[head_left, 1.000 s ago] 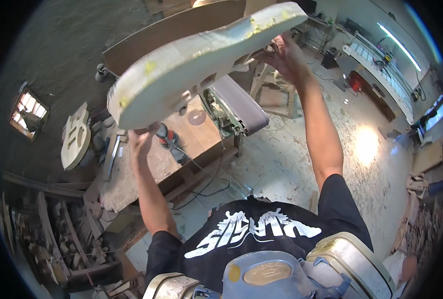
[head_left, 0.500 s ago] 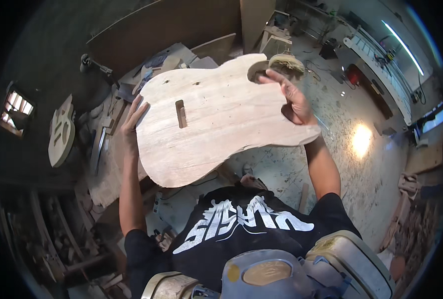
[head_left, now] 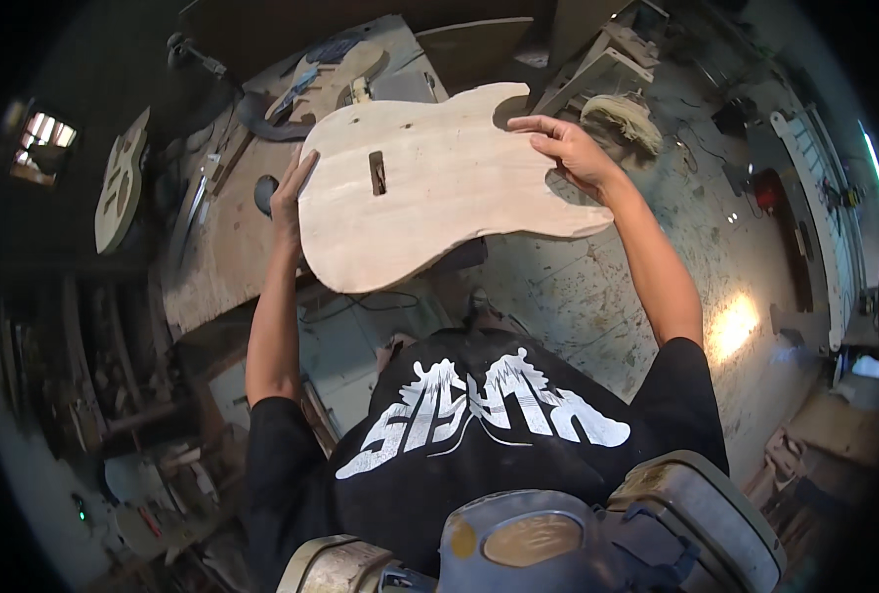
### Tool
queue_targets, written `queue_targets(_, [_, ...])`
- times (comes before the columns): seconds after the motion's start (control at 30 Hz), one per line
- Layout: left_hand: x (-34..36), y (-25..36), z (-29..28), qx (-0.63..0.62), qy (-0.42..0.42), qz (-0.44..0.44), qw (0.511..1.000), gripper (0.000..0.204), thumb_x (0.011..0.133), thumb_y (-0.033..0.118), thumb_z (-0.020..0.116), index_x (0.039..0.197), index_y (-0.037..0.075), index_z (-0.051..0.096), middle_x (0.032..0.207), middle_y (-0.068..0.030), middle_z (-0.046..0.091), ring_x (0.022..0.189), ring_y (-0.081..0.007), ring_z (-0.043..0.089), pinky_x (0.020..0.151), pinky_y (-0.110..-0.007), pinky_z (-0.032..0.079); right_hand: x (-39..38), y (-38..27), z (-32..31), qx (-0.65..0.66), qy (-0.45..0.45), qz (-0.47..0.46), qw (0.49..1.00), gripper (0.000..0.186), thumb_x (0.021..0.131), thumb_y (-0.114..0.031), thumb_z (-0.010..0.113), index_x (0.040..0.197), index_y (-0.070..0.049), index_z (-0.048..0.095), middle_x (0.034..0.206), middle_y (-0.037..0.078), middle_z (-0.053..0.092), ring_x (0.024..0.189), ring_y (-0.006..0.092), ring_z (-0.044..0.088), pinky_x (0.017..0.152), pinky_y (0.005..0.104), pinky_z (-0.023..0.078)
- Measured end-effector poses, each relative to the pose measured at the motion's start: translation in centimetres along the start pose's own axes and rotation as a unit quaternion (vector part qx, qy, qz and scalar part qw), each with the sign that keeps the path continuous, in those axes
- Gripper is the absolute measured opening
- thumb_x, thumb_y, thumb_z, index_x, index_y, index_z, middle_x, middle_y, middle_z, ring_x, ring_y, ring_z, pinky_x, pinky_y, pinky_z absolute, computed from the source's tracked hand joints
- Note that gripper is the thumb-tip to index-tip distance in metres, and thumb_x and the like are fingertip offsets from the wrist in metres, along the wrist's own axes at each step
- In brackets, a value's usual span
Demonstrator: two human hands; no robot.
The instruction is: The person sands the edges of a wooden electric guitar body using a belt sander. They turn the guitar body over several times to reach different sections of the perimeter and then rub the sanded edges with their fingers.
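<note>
An unpainted guitar body [head_left: 439,188] of pale wood faces me broad side up, with a narrow slot [head_left: 378,174] cut through it. My left hand [head_left: 291,188] grips its rounded left end, fingers against the edge. At the horned end, my right hand [head_left: 583,158] has hold of the wood beside the cutout, thumb and fingers over the face. Behind and below the body stands a wooden workbench [head_left: 212,262], partly hidden by it, with other shaped wood pieces [head_left: 350,61] and metal tools on top.
Another guitar body [head_left: 120,183] hangs or stands at the left, near shelves of wood scraps [head_left: 93,356]. A wooden stand [head_left: 597,74] is behind on the right, and a long machine table [head_left: 820,237] lies farther right. Cables run on the speckled floor [head_left: 597,296]. My respirator [head_left: 538,539] fills the lower edge.
The guitar body has turned from showing its edge and underside to showing its broad face, then moved farther up in the picture. Both hands have stayed on it as the view shifted.
</note>
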State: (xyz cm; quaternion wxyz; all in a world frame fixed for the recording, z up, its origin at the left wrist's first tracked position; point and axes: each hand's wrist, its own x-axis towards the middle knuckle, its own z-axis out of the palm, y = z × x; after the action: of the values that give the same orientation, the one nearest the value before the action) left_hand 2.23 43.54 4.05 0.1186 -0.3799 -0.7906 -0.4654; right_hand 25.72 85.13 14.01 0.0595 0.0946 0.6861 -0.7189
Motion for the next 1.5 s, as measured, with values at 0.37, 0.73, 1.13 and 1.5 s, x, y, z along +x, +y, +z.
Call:
queue_targets(0.37, [2.7, 0.8, 1.6, 0.013, -0.007, -0.087, 0.996, 0.051, 0.095, 0.0, 0.058, 0.145, 0.014, 0.062, 0.142, -0.0113, 0.065, 0.12, -0.0185, 0.067, 0.104, -0.031, 0.051, 7.5, 2.3, -3.7, -0.214, 0.015, -0.086, 0.973, 0.036, 0.105, -0.026, 0.06, 0.129, 0.001, 0.065, 0.106, 0.0, 0.068, 0.098, 0.007, 0.057, 0.088, 0.0235, 0.047])
queue_targets(0.73, [5.1, -4.3, -2.9, -0.193, -0.075, -0.184, 0.961, 0.046, 0.096, 0.014, 0.065, 0.141, 0.004, 0.064, 0.129, -0.0115, 0.071, 0.109, -0.0187, 0.069, 0.095, -0.029, 0.053, 8.7, 2.0, -0.4, -0.251, 0.068, -0.072, 0.963, 0.036, 0.104, -0.035, 0.06, 0.117, -0.003, 0.07, 0.085, -0.004, 0.063, 0.075, 0.0056, 0.053, 0.063, 0.0245, 0.044])
queue_targets(1.13, [6.9, -1.6, 1.1, -0.121, -0.044, -0.211, 0.969, 0.046, 0.099, 0.026, 0.068, 0.141, 0.008, 0.063, 0.152, -0.0253, 0.052, 0.148, -0.0299, 0.043, 0.117, -0.034, 0.034, 6.7, 2.7, 0.3, -0.225, 0.135, -0.056, 0.963, 0.034, 0.103, -0.031, 0.061, 0.117, 0.0, 0.067, 0.094, 0.003, 0.068, 0.085, 0.0109, 0.056, 0.077, 0.0287, 0.047])
queue_targets(1.5, [7.4, 3.9, 8.0, -0.13, -0.049, -0.227, 0.964, 0.043, 0.1, 0.028, 0.064, 0.142, 0.015, 0.063, 0.15, -0.0303, 0.051, 0.147, -0.0337, 0.045, 0.116, -0.036, 0.036, 3.5, 3.2, -6.3, -0.285, 0.191, -0.059, 0.938, 0.036, 0.102, -0.031, 0.061, 0.119, 0.0, 0.068, 0.111, 0.01, 0.073, 0.106, 0.0161, 0.062, 0.096, 0.0325, 0.047])
